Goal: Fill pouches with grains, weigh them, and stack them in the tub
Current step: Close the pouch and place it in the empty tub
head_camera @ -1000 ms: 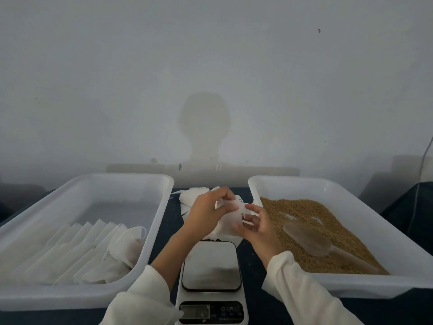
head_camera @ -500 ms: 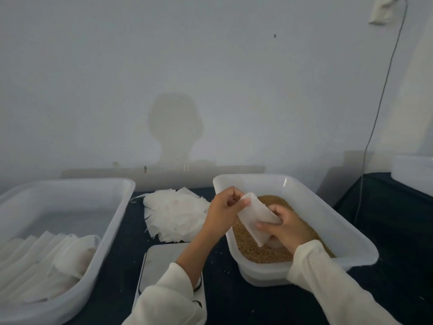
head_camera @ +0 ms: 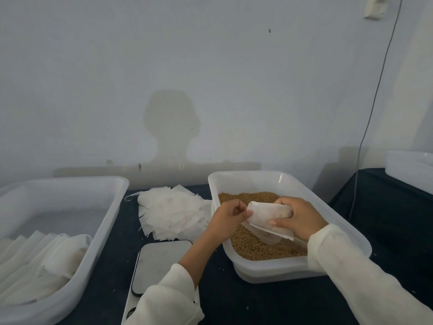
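Observation:
Both hands hold one empty white pouch [head_camera: 267, 215] over the grain tub [head_camera: 342, 221]. My left hand [head_camera: 230, 215] pinches the pouch's left corner. Around its right half curl the thumb and fingers of my right hand [head_camera: 301, 216]. Brown grains [head_camera: 248, 242] fill the tub below, and a clear scoop [head_camera: 264, 235] lies partly hidden under the pouch. A pile of empty pouches [head_camera: 173, 211] sits on the dark table behind the scale [head_camera: 159, 263]. In the left tub [head_camera: 110, 207], filled pouches [head_camera: 44, 259] lean in a row.
Another white tub [head_camera: 412, 170] stands at the far right on a separate dark surface. A thin cable [head_camera: 372, 109] hangs down the wall at right. My left sleeve covers the front part of the scale. The wall is close behind the table.
The view has swung right, so the grain tub sits more centred. Both hands carried the pouch from above the scale over the grains, and the pouch now lies flatter between them.

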`<state>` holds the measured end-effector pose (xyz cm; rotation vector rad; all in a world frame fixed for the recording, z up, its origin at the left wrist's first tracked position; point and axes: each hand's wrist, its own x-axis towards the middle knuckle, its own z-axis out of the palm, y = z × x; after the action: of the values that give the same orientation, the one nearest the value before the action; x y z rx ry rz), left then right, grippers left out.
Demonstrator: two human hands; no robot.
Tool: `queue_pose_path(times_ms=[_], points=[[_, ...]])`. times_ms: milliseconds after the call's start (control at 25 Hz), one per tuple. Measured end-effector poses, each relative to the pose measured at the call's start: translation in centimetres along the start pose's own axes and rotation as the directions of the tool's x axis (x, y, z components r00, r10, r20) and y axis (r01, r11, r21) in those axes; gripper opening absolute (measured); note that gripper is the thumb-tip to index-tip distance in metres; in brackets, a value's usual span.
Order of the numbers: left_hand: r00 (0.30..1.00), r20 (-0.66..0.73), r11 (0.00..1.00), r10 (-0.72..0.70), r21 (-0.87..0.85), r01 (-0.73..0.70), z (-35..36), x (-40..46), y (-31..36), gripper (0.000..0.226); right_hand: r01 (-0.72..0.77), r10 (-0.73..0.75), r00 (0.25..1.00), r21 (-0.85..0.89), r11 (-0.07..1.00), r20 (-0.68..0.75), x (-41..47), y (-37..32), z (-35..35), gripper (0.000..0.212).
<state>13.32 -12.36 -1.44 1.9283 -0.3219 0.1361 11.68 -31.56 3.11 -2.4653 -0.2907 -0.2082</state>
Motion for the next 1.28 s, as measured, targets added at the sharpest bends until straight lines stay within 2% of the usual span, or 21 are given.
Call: queue_pose_path(times_ms=[240,480,560,680,880,960,1080,1200,1280], points=[[0.999,0.053,1.000,-0.001,-0.006,0.001,0.1,-0.2,0.1,0.018,-0.009,0.012,0.999,-0.051,0.999,0.049,0.5,-0.6,-0.8,0.026],[0.998,0.037,0.998,0.055,-0.004,-0.055,0.1,0.1,0.3,0.014,-0.043,0.043,0.999,0.003,0.999,0.032,0.3,-0.3,-0.3,0.018],[0.991,0.023,0.990,0.128,-0.058,-0.127,0.0,0.3,0.6,0.012,-0.078,0.077,0.997,0.077,0.994,0.024,-0.1,0.2,0.6,0.016],[0.971,0.023,0.971,0.236,-0.050,-0.235,0.0,0.8,1.3,0.012,-0.151,0.137,0.988,0.231,0.961,0.076,-0.5,0.4,2.2,0.017],[0.952,0.079,0.955,0.296,-0.061,-0.292,-0.4,1.2,2.2,0.009,-0.165,0.152,0.985,0.196,0.967,0.083,-0.2,-0.6,3.7,0.036],[0.936,0.150,0.947,0.319,-0.020,-0.320,-0.8,1.1,2.7,0.006,-0.179,0.154,0.981,0.248,0.952,0.116,0.0,-0.8,4.1,0.038],[0.898,0.254,0.909,0.360,0.120,-0.398,-1.5,0.8,3.3,0.006,-0.226,0.169,0.971,0.438,0.870,0.167,-0.1,-1.1,4.3,0.030],[0.892,0.245,0.887,0.379,0.179,-0.426,-2.1,0.2,3.6,0.006,-0.203,0.198,0.978,0.519,0.830,0.067,-0.2,-1.9,4.7,0.009],[0.919,0.105,0.912,0.381,0.122,-0.392,-2.9,-0.6,3.6,0.004,-0.139,0.214,0.975,0.567,0.812,-0.067,-0.3,-3.4,5.0,0.006]])
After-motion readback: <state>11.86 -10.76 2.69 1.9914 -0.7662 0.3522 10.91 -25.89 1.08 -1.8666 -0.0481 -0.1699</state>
